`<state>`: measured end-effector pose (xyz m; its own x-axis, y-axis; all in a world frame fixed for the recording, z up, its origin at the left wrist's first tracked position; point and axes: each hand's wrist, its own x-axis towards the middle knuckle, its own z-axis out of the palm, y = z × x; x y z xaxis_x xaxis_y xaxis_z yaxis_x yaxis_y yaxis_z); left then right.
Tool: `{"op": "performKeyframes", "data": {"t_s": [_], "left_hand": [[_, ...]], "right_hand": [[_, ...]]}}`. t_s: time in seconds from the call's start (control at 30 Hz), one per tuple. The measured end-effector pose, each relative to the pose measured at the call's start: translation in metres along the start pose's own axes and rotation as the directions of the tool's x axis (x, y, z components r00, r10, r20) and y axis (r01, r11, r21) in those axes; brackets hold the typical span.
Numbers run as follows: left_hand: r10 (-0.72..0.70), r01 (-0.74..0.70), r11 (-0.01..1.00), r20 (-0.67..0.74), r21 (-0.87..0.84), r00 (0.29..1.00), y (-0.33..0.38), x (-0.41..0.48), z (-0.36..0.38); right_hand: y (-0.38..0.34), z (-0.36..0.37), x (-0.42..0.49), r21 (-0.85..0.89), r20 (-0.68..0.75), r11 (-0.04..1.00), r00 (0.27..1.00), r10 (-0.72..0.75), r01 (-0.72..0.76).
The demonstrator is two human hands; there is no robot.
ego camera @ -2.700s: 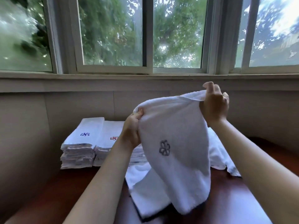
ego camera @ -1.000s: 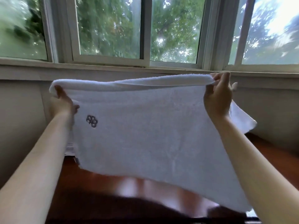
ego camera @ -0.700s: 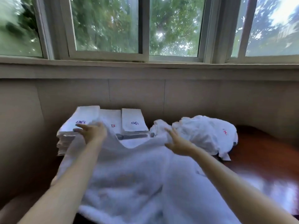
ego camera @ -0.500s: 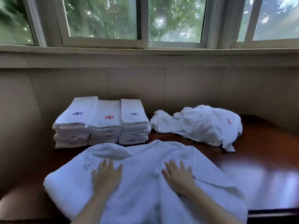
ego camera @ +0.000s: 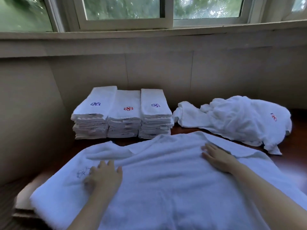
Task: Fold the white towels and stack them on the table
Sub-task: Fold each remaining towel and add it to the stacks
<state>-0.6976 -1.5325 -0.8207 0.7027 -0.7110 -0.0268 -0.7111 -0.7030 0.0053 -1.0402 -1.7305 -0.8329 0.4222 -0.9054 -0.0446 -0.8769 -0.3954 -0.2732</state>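
Observation:
A white towel (ego camera: 166,180) lies spread across the near part of the dark wooden table (ego camera: 297,143), wrinkled along its far edge. A faint grey flower mark shows through it at the left. My left hand (ego camera: 104,176) lies flat on the towel beside that mark, fingers straight. My right hand (ego camera: 217,156) presses flat on the towel's far right part. Three stacks of folded white towels (ego camera: 123,117) stand side by side at the back, with blue, red and blue flower marks on top.
A heap of unfolded white towels (ego camera: 235,120) with a red mark lies at the back right. A beige wall runs behind and along the left, with a window sill above. The table's left edge (ego camera: 23,196) is close to the spread towel.
The towel was held up stretched between both hands, then dropped onto the table. Since half a second ago my hands have slid apart over it, the right one farther up and right.

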Motion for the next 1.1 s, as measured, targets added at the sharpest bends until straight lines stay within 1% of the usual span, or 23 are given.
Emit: {"op": "performKeyframes", "data": {"t_s": [0.07, 0.13, 0.17, 0.2, 0.23, 0.27, 0.3, 0.33, 0.37, 0.47, 0.57, 0.6, 0.63, 0.7, 0.73, 0.77, 0.8, 0.87, 0.9, 0.93, 1.0, 1.03, 1.1], "left_hand": [[0.080, -0.066, 0.993, -0.144, 0.103, 0.986, 0.005, 0.002, -0.006], [0.111, -0.093, 0.992, -0.233, 0.088, 0.966, 0.011, 0.009, -0.015], [0.088, -0.086, 0.996, -0.246, 0.020, 0.965, 0.013, 0.015, -0.017], [0.073, -0.106, 0.986, -0.238, -0.130, 0.969, 0.017, 0.021, -0.020], [0.110, -0.173, 0.952, -0.248, -0.251, 0.962, 0.020, 0.027, -0.020], [0.198, -0.271, 0.914, -0.252, -0.301, 0.947, 0.024, 0.033, -0.020], [0.322, -0.379, 0.882, -0.231, -0.280, 0.918, 0.027, 0.041, -0.020], [0.424, -0.450, 0.858, -0.153, -0.247, 0.893, 0.030, 0.049, -0.020], [0.479, -0.478, 0.850, -0.052, -0.222, 0.876, 0.032, 0.057, -0.025], [0.534, -0.497, 0.842, 0.196, -0.210, 0.822, 0.034, 0.079, -0.044], [0.449, -0.400, 0.893, 0.348, -0.208, 0.823, 0.022, 0.103, -0.061], [0.428, -0.389, 0.904, 0.326, -0.180, 0.843, 0.015, 0.111, -0.065], [0.405, -0.385, 0.914, 0.241, -0.126, 0.882, 0.009, 0.120, -0.068], [0.314, -0.319, 0.947, -0.088, -0.049, 0.945, -0.006, 0.138, -0.070], [0.248, -0.277, 0.957, -0.252, -0.090, 0.936, -0.012, 0.145, -0.070], [0.189, -0.271, 0.950, -0.408, -0.153, 0.893, -0.014, 0.149, -0.070], [0.151, -0.301, 0.933, -0.546, -0.196, 0.824, -0.015, 0.151, -0.069], [0.138, -0.407, 0.885, -0.709, -0.224, 0.692, -0.012, 0.142, -0.071], [0.153, -0.458, 0.861, -0.745, -0.223, 0.649, -0.011, 0.134, -0.070], [0.181, -0.493, 0.843, -0.751, -0.214, 0.635, -0.010, 0.124, -0.066], [0.238, -0.508, 0.840, -0.713, -0.190, 0.659, -0.012, 0.105, -0.048], [0.229, -0.476, 0.848, -0.650, -0.233, 0.725, -0.015, 0.095, -0.038], [0.160, -0.342, 0.866, -0.444, -0.366, 0.882, -0.022, 0.079, -0.016]], "right_hand": [[-0.018, -0.003, 0.010, 0.036, -0.119, 0.998, 0.992, 0.050, -0.046], [-0.037, -0.006, 0.019, 0.004, -0.192, 0.990, 0.971, 0.139, -0.141], [-0.043, -0.008, 0.023, -0.032, -0.217, 0.983, 0.961, 0.171, -0.182], [-0.047, -0.007, 0.026, -0.062, -0.238, 0.975, 0.952, 0.192, -0.213], [-0.047, -0.006, 0.029, -0.070, -0.258, 0.968, 0.942, 0.214, -0.240], [-0.047, -0.005, 0.031, -0.064, -0.275, 0.962, 0.931, 0.239, -0.265], [-0.046, -0.005, 0.033, -0.062, -0.284, 0.953, 0.920, 0.268, -0.297], [-0.045, -0.006, 0.036, -0.067, -0.272, 0.943, 0.916, 0.296, -0.325], [-0.044, -0.008, 0.040, -0.062, -0.247, 0.937, 0.915, 0.318, -0.343], [-0.036, -0.016, 0.055, 0.003, -0.168, 0.907, 0.894, 0.415, -0.421], [-0.023, -0.024, 0.063, -0.083, -0.176, 0.892, 0.887, 0.426, -0.445], [-0.019, -0.027, 0.066, -0.065, -0.206, 0.887, 0.875, 0.437, -0.458], [-0.016, -0.030, 0.069, 0.002, -0.251, 0.885, 0.856, 0.451, -0.466], [-0.012, -0.038, 0.073, 0.204, -0.388, 0.877, 0.786, 0.481, -0.436], [-0.012, -0.043, 0.074, 0.300, -0.463, 0.870, 0.737, 0.492, -0.392], [-0.011, -0.047, 0.075, 0.372, -0.527, 0.867, 0.693, 0.492, -0.332], [-0.011, -0.051, 0.075, 0.422, -0.567, 0.865, 0.666, 0.485, -0.271], [-0.013, -0.057, 0.072, 0.512, -0.599, 0.842, 0.633, 0.491, -0.168], [-0.014, -0.058, 0.068, 0.564, -0.602, 0.815, 0.611, 0.515, -0.132], [-0.014, -0.056, 0.061, 0.605, -0.608, 0.790, 0.583, 0.539, -0.100], [-0.011, -0.047, 0.044, 0.641, -0.625, 0.765, 0.535, 0.568, -0.062], [-0.009, -0.040, 0.034, 0.664, -0.599, 0.744, 0.541, 0.590, -0.076], [-0.004, -0.026, 0.015, 0.715, -0.471, 0.678, 0.598, 0.649, -0.172]]}}
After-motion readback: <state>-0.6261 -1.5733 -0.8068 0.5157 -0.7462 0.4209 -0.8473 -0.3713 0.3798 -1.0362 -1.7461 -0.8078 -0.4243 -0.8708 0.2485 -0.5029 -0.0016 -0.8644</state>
